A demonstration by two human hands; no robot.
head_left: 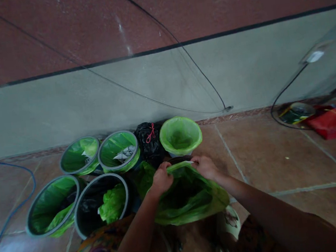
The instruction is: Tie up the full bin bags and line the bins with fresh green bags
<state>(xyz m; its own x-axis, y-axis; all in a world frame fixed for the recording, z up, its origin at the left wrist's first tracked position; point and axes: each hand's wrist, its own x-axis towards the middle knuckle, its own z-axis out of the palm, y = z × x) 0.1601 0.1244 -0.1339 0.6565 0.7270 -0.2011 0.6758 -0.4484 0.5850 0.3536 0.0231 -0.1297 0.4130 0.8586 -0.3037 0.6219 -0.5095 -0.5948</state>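
Note:
A large green plastic bag (192, 204) hangs open between my hands, its mouth facing up and its inside dark. My left hand (162, 178) is closed on the far edge of the bag, left of centre. Closed on the same edge farther right is my right hand (205, 167). The edge is stretched between them, with a small whitish bit beside my right fingers. Just beyond my hands stands a small bin with a light green liner (180, 136). A black tied bag with a red string (149, 142) sits to its left.
Several green-lined bins (118, 151) stand at the left; a black-lined bin (83, 212) holds a crumpled green bag (113, 204). A blue hose (21, 205) lies far left. A red object (334, 122) and cable lie right, by the wall (246, 63).

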